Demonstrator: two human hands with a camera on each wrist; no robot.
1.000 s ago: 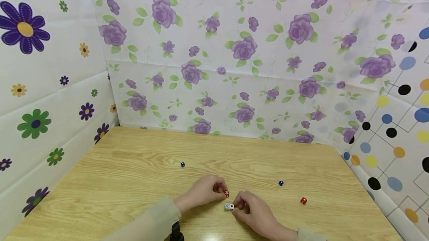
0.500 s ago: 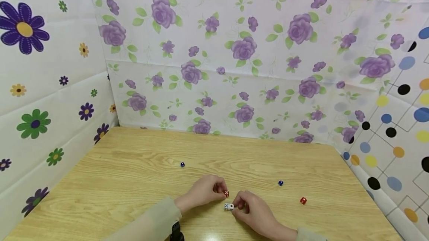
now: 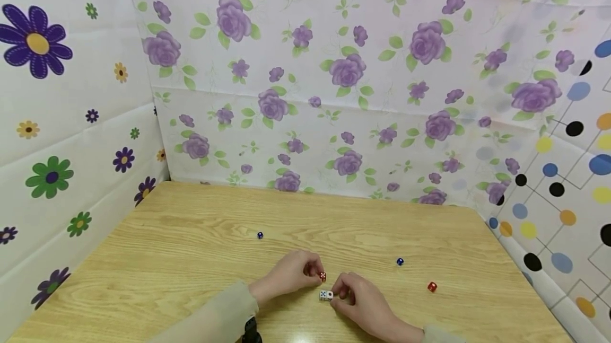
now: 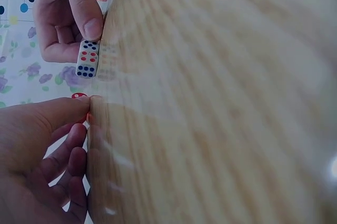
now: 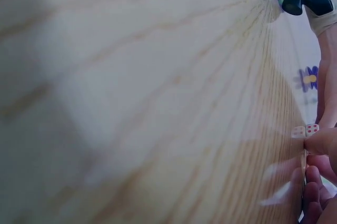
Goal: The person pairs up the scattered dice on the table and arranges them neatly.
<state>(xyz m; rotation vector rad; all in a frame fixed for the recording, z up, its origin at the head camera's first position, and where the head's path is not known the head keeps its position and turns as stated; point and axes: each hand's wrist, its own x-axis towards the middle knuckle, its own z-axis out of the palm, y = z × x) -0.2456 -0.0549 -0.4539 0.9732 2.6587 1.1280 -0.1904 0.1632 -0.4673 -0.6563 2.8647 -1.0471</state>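
My left hand [image 3: 294, 272] pinches a red die [image 3: 323, 276] between thumb and fingertips at the table surface. Just in front of it, two white dice [image 3: 323, 295] stand side by side on the table. The right-hand one of this pair is pinched by my right hand [image 3: 361, 301], which comes in from the right. In the left wrist view the white pair [image 4: 86, 70] shows blue and red dots, and the red die [image 4: 79, 96] is mostly covered by the left thumb. Only a white die [image 5: 312, 128] shows past the right thumb in the right wrist view.
On the wooden table [image 3: 200, 258] lie a blue die [image 3: 260, 235] at the back left, another blue die [image 3: 400, 262] to the right, and a red die [image 3: 432, 287] farther right. Patterned cloth [image 3: 305, 94] stands behind and at both sides.
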